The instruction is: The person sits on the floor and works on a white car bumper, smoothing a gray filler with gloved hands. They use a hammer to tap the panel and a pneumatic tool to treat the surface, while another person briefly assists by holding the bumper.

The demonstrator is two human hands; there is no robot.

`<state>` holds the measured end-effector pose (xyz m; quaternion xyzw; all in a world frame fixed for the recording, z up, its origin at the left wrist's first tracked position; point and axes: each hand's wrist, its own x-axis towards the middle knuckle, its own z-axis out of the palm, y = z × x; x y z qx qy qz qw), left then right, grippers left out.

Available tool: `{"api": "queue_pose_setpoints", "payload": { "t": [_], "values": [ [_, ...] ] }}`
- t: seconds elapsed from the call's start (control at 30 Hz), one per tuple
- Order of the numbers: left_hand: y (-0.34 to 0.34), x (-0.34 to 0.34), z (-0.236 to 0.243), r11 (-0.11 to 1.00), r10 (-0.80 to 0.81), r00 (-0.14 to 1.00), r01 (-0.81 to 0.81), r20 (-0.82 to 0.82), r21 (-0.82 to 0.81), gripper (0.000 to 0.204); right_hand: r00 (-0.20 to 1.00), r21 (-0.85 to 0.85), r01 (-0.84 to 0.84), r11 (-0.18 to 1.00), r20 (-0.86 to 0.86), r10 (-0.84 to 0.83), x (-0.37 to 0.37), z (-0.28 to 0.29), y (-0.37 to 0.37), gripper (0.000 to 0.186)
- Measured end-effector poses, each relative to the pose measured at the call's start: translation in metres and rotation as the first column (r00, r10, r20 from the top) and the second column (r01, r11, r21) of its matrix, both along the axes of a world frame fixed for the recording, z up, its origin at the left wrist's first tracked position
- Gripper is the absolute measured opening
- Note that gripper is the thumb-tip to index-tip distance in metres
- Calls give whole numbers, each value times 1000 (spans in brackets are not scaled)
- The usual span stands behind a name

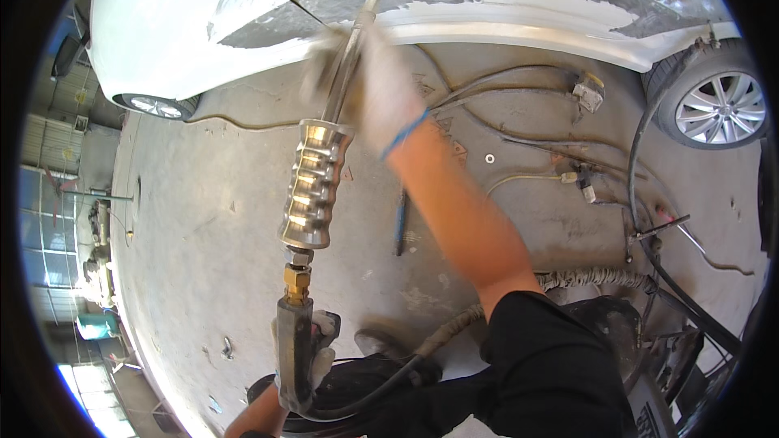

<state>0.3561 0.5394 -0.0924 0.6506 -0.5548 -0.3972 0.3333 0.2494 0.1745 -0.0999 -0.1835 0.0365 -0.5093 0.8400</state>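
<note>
A long slide hammer dent puller (pixel 308 186), with a ribbed shiny metal weight and brass fittings, runs from my lap up to the white car's side panel (pixel 487 40). My left hand (pixel 323 359), in a pale glove, is closed round its black handle low in the view. The brass tip lies over the repaired grey patch; whether it touches is unclear. Gloved and smeared by motion, my right hand (pixel 381 85) is at the thin shaft, above the weight. Its fingers are too blurred to read. A blue band circles that wrist.
Hoses and cables cross the concrete floor (pixel 243 195) on the right, with metal clamps (pixel 590 91) among them. A car wheel (pixel 720 107) stands at the upper right. A blue-handled tool (pixel 401 223) and a small washer (pixel 490 159) lie on the floor. A thin dark wire hangs before the panel.
</note>
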Motion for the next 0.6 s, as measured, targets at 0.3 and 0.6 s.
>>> {"api": "queue_pose_setpoints", "payload": {
  "t": [0.3, 0.6],
  "values": [
    [-6, -7, 0, 998, 37, 999, -36, 11, -58, 39, 517, -212, -342, 915, 771, 372, 25, -11, -128, 57],
    [0, -9, -1, 994, 85, 991, -92, -98, -64, 32, 926, 46, -201, 978, 333, 175, 8, 15, -132, 35]
  ]
}}
